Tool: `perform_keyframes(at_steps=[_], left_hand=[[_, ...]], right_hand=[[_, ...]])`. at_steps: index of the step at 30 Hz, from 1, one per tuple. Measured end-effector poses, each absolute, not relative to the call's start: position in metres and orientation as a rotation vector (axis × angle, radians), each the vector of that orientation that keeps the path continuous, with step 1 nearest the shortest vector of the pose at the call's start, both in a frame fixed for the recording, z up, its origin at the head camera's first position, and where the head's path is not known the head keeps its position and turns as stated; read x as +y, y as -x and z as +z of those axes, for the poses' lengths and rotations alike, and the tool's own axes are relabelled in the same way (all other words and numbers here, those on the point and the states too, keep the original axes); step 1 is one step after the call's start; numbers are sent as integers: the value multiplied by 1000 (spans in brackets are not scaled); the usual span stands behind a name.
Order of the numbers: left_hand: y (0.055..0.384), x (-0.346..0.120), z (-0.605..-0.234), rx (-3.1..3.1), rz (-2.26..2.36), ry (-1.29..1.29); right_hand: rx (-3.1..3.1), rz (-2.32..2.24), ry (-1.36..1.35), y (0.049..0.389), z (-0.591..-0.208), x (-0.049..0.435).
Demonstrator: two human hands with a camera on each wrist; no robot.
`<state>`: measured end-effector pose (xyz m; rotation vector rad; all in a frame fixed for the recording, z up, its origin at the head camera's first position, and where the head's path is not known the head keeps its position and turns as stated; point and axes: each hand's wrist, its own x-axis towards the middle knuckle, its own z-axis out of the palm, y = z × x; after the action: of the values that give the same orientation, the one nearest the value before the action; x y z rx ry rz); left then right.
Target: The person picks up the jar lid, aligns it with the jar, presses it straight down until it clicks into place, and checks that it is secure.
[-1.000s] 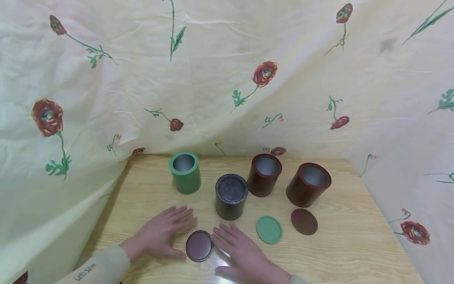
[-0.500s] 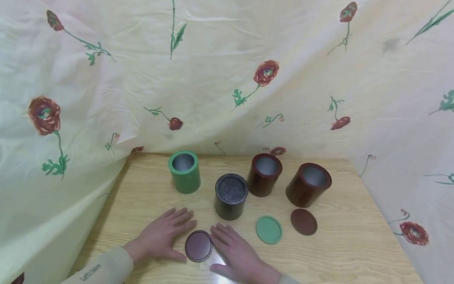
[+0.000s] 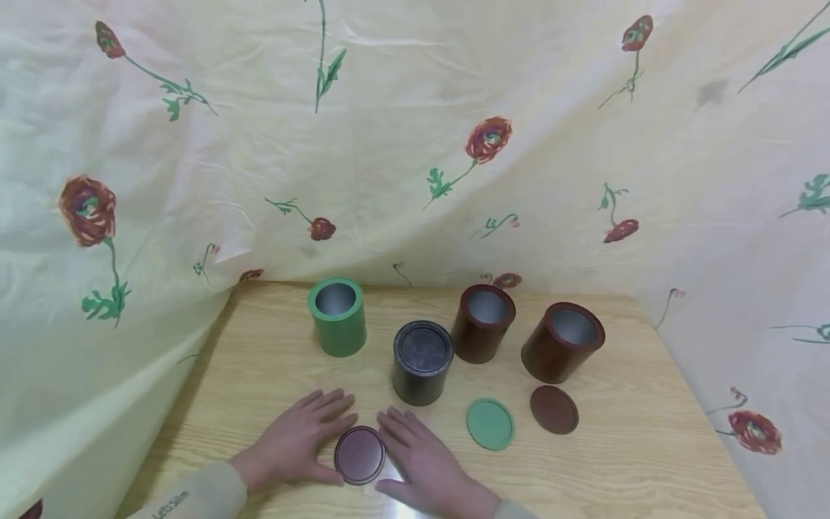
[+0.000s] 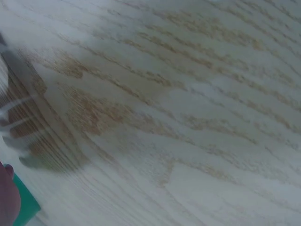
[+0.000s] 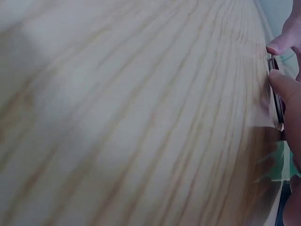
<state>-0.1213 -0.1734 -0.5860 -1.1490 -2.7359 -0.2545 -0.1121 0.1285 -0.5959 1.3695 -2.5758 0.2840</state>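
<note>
Purple lid (image 3: 359, 455) lies flat on the wooden table (image 3: 259, 360), between the two hands; round, so no long axis to record. From the left hand (image 3: 305, 440) it lies to the right, from the right hand (image 3: 424, 465) to the left. Both hands palm down, fingers extended, gripping nothing. Nearness roughly equal: right fingers reach the rim's right side, left thumb tip its lower left; contact cannot be told, the right wrist view being nearly edge-on. Black can (image 3: 421, 364), top covered, stands beyond the lid, slightly right. Green can (image 3: 340, 331), uncovered, farther back; two brown cans (image 3: 480, 339), likewise uncovered, back right. Green lid (image 3: 491, 424) and brown lid (image 3: 554, 409) lie near each other, right of the right hand
</note>
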Motion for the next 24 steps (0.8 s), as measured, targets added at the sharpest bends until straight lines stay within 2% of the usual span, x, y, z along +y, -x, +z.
perform_keyframes(at_steps=[24], left_hand=[[112,-171,-591,-2789,-463,1030]], right_hand=[[-2676,595,-1302,117,-597,108]])
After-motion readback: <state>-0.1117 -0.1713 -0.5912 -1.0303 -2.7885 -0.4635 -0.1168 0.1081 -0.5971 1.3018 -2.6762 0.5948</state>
